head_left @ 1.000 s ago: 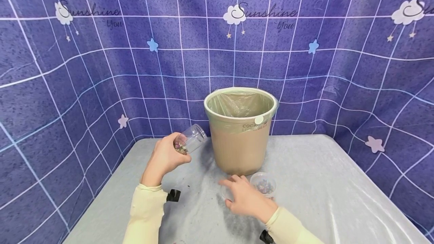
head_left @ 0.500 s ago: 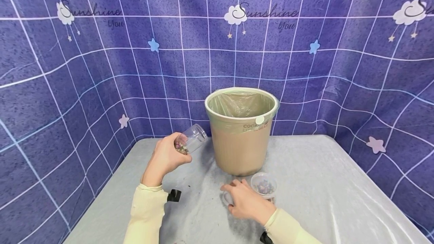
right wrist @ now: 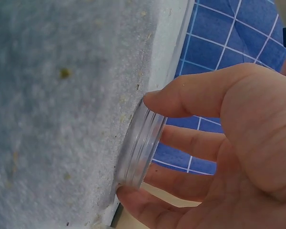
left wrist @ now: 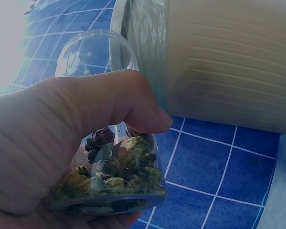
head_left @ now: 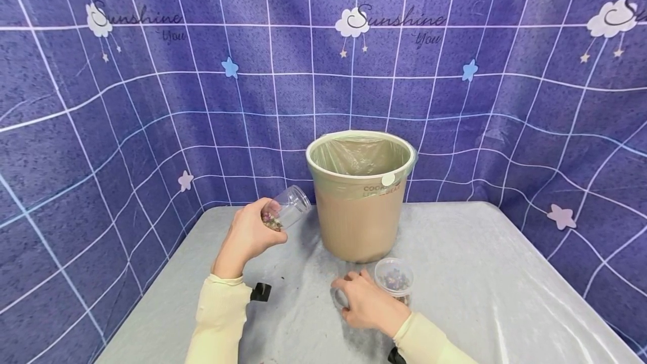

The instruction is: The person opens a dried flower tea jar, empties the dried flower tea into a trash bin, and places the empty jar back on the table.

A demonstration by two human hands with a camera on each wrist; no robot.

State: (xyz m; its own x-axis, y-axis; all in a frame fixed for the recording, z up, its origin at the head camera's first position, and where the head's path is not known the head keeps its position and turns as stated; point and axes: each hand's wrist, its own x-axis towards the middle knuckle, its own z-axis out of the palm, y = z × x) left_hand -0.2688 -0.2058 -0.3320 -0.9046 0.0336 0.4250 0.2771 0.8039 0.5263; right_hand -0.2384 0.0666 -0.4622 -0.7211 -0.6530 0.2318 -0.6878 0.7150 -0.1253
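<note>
My left hand (head_left: 250, 232) grips a clear plastic jar (head_left: 294, 206) round its body, tilted with its uncapped mouth toward the bin. Dried flower buds (left wrist: 117, 174) lie heaped at the jar's bottom end, partly covered by the thumb. On the grey cloth in front of the bin, my right hand (head_left: 371, 303) pinches a clear round lid (right wrist: 142, 143) by its edge, thumb on one side and fingertips on the other. Right beside that hand stands a second clear jar (head_left: 393, 275), uncapped, holding dried flowers; the hand hides part of it.
A beige bin (head_left: 360, 218) lined with a thin plastic bag (head_left: 361, 153) stands at the middle back of the table (head_left: 455, 274). Small dark crumbs are scattered over the cloth. A blue gridded curtain (head_left: 283, 89) encloses the back and both sides.
My right hand has drawn slightly back toward me, its spread fingers curling in round the lid, which shows more now. The left hand and its jar hold nearly still.
</note>
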